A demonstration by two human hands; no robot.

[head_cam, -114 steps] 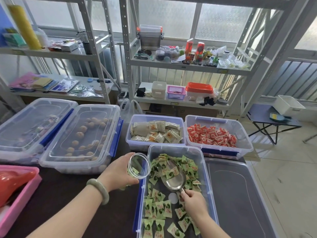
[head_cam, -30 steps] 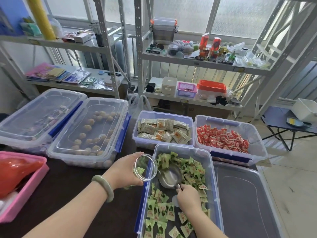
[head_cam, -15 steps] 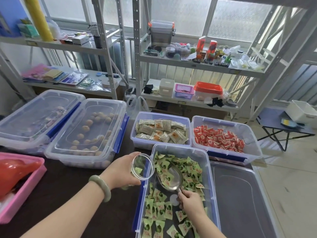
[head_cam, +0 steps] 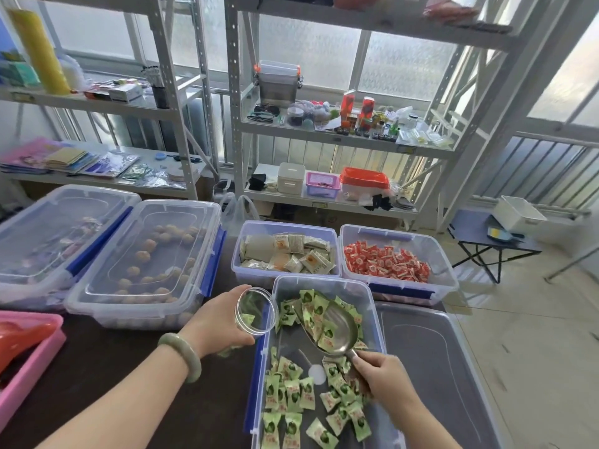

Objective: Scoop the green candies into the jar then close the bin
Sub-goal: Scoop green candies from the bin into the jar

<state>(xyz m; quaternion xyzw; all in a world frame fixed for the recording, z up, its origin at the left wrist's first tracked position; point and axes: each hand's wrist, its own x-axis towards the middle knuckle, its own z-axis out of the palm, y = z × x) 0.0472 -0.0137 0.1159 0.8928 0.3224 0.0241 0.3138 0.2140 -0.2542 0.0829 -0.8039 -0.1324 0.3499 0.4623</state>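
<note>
An open clear bin [head_cam: 372, 306] in front of me holds green wrapped candies [head_cam: 293, 388]. My right hand [head_cam: 384, 379] grips the handle of a metal scoop [head_cam: 337, 332], which carries a few green candies above the bin's far half. My left hand [head_cam: 220, 322] holds a clear jar [head_cam: 256, 311] tilted on its side at the bin's left rim, its mouth facing the scoop. Some green candies lie inside the jar. The bin's clear lid [head_cam: 434, 367] lies flat on the right.
Behind stand open bins of beige packets [head_cam: 287, 254] and red candies [head_cam: 385, 264]. Two lidded bins [head_cam: 146, 264] sit to the left, a pink tray [head_cam: 29, 354] at far left. Metal shelves stand behind the table; a small folding table [head_cam: 492, 241] is at right.
The scoop has dug into the far pile and now sits loaded with candies, a little right of the jar's mouth. The jar has stayed at the bin's left rim.
</note>
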